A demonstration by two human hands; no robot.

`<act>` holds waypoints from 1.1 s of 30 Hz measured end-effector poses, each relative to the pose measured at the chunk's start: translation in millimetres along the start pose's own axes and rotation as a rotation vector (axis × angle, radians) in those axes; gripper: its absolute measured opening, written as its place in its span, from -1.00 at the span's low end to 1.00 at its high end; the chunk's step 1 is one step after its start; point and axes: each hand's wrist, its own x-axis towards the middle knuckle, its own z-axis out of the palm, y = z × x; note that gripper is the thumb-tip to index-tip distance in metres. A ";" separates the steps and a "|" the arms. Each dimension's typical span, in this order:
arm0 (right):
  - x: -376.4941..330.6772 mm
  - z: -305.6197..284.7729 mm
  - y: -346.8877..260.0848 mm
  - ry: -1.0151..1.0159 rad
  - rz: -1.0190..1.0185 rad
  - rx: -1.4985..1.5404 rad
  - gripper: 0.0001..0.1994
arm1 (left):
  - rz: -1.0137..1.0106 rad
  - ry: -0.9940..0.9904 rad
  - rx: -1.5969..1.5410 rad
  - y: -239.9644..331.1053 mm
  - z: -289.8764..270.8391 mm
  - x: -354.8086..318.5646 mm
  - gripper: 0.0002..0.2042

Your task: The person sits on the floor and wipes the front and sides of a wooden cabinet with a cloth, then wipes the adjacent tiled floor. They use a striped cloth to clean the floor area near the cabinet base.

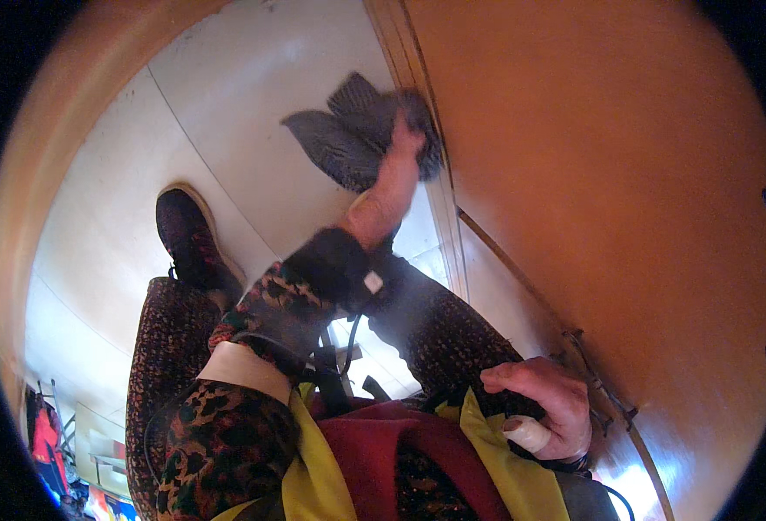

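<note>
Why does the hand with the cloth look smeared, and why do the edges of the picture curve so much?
Head view: the left hand and grey cloth are motion-blurred, while the right hand on the thigh is sharper; the fisheye lens bends the wooden door edge; glare brightens the pale floor and the door's lower corner.

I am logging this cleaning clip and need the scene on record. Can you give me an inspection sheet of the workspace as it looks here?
Surface: pale smooth floor with thin seams, meeting a glossy orange-brown wooden door or panel at a light trim strip.
Job's things: grey striped cloth, bunched and pressed low against the trim.
Clutter: nothing seen on the floor near the cloth.
Grippers: left hand closed on the cloth, blurred; right hand resting on the right thigh, a white bandage on one finger, holding nothing visible.
Cables: thin black cable hanging at the waist.
Surroundings: dark patterned shoe on the floor; colourful items, unclear, at lower left.
</note>
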 end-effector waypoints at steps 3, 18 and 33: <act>1.7 -1.9 -0.9 -0.037 -0.040 -0.002 -0.53 | -0.127 -0.135 0.083 -46.0 -1.6 -55.1 -0.36; 0.0 -1.6 10.0 -0.011 -0.053 0.014 -0.48 | 0.124 0.012 -0.380 5.1 -5.3 62.8 -0.65; -2.9 -10.5 9.3 -0.152 -0.064 -0.012 -0.52 | -0.593 -0.126 -0.614 -64.1 -7.2 -33.6 -0.69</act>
